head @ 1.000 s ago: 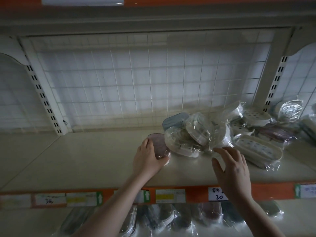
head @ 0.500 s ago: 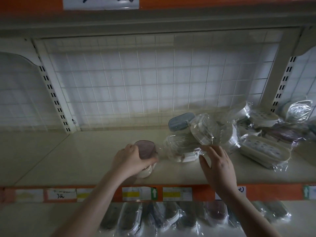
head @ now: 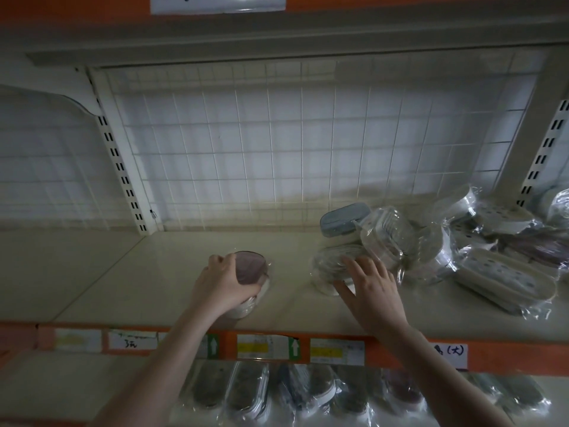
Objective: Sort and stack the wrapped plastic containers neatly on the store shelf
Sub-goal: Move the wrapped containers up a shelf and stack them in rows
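Nearest the camera, below both forearms, a lower shelf [head: 37,392] carries a row of wrapped oval containers [head: 246,396] standing side by side. Just above them runs the orange shelf edge [head: 397,352] with its price labels [head: 261,348]; both wrists cross over this strip.

The left hand [head: 224,282] is closed around a wrapped container with a purplish lid [head: 249,268], which stands on the cream shelf [head: 138,282] close to the front edge. The fingers curl over the container's left side and the thumb presses on its near side, so the lid shows just right of the knuckles. The lid tilts toward the camera.

To the right of that hand, across a bare stretch of shelf, the right hand [head: 372,288] lies with fingers spread on a wrapped clear container [head: 329,266]. Its fingertips rest on the wrap and its thumb reaches the container's near edge; the hand is open, pressing rather than gripping.

Just beyond the right hand's fingertips, a second wrapped clear container [head: 388,232] leans on the first, and a grey-blue lidded box [head: 345,218] lies behind both. Further right of that hand, a loose heap of wrapped perforated trays [head: 505,272] sprawls across the shelf, overlapping one another at odd angles.

Farthest back, behind everything, a white wire grid panel [head: 277,149] closes off the shelf, framed by slotted uprights [head: 120,167] on either side.
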A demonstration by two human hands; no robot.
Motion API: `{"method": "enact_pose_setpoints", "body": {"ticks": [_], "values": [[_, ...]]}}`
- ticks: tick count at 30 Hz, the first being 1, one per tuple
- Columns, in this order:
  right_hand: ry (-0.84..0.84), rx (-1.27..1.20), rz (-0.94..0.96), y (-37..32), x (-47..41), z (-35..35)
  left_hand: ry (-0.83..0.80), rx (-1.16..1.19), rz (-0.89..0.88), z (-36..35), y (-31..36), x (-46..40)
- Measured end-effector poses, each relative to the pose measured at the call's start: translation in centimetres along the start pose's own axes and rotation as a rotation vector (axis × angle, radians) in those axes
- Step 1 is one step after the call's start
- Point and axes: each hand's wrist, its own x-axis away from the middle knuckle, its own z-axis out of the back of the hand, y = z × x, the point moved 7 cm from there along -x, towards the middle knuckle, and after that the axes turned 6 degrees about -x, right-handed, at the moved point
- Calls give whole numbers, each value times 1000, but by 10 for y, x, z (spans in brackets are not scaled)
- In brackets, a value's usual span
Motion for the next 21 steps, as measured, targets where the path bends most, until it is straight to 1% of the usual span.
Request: {"method": "enact_pose_setpoints", "body": {"ticks": [3, 6, 8, 11, 12, 16, 18, 20, 21], "values": [[-82, 54, -55, -8, -8, -12, -44, 51, 13, 3, -13, -1], [-150, 14, -87, -15, -18, -25, -73, 100, 17, 3, -19, -5], [-138, -9, -64, -20, -22, -29, -93, 126, 18, 1, -22, -7], [-65, -152, 19, -24, -23, -26, -100, 142, 24, 2, -25, -10], [-77, -211, 25, -24, -22, -23, -99, 143, 26, 2, -27, -11], [-201, -434, 105, -18, -15, -15, -123, 140, 28, 1, -34, -13], [-333, -559, 70, -17, -8, -15, -124, 134, 25, 0, -35, -12], [-365, -655, 42, -19, -5, -11, -121, 128, 25, 1, -34, -11], [-338, -699, 36, -22, -5, -7, -120, 127, 23, 1, -33, -11]]}}
